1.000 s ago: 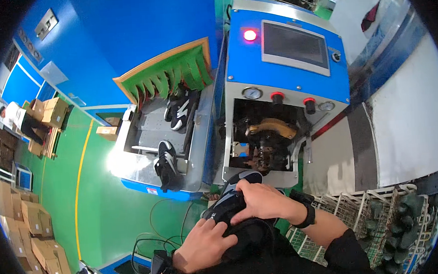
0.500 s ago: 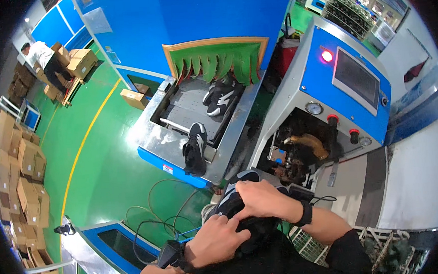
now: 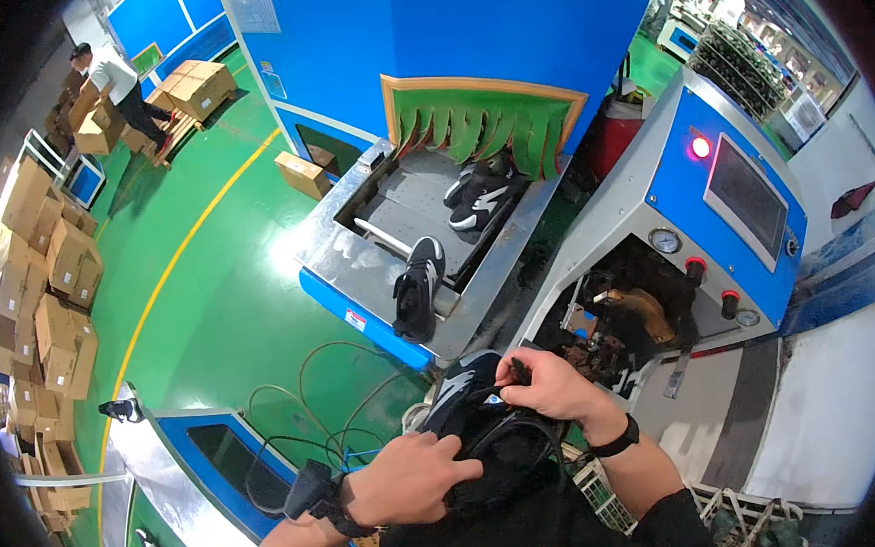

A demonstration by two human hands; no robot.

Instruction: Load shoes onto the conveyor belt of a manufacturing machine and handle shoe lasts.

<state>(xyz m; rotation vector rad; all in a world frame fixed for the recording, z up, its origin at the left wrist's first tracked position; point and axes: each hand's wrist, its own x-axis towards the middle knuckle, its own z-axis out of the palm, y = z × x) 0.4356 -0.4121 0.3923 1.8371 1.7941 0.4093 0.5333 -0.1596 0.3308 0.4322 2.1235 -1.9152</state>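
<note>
Tall blue cabinet [image 3: 503,29] at back, green fringed curtain [image 3: 483,115] over its opening. To right, blue-and-white machine with dark screen [image 3: 709,207]. Silvery metal bed [image 3: 341,249] below curtain; black-and-white sneaker [image 3: 417,295] on its near end. Black shoe with pale side marking [image 3: 455,391] close to person's body, between both hands. Left hand [image 3: 405,479]: fingers bent against shoe's side (firmness of grip, cannot tell). Right hand [image 3: 553,387]: thumb and fingers pinching dark upper edge of same shoe.
</note>
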